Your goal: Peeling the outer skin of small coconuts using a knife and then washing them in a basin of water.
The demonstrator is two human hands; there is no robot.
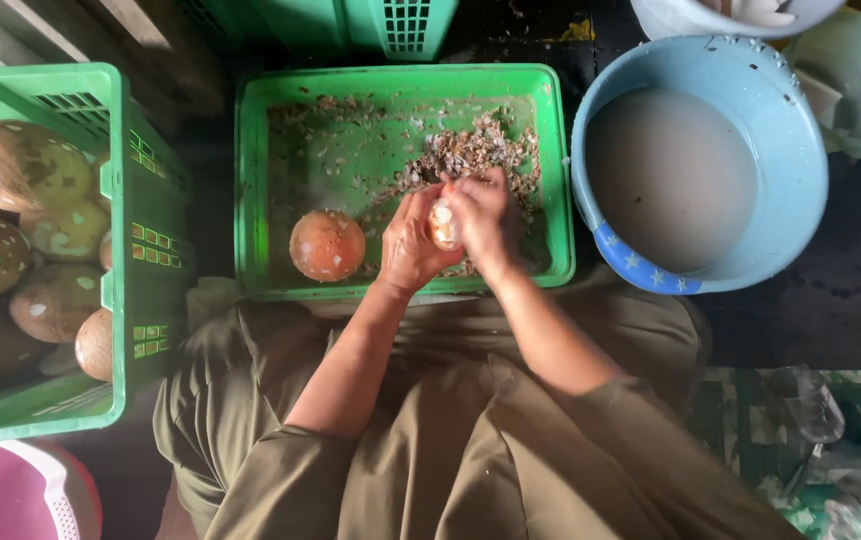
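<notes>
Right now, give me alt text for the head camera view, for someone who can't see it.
A seated person's left hand and right hand together grip a small pale piece over a green crate holding shavings and a round brown coconut. A blue basin of cloudy water sits right.

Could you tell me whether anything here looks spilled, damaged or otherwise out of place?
Nothing stands out. The scraps lie inside the green tray, beside a whole round brown fruit. Both the left hand and right hand hold a small pale piece over the tray. The cloudy water stays within the blue basin.
</notes>
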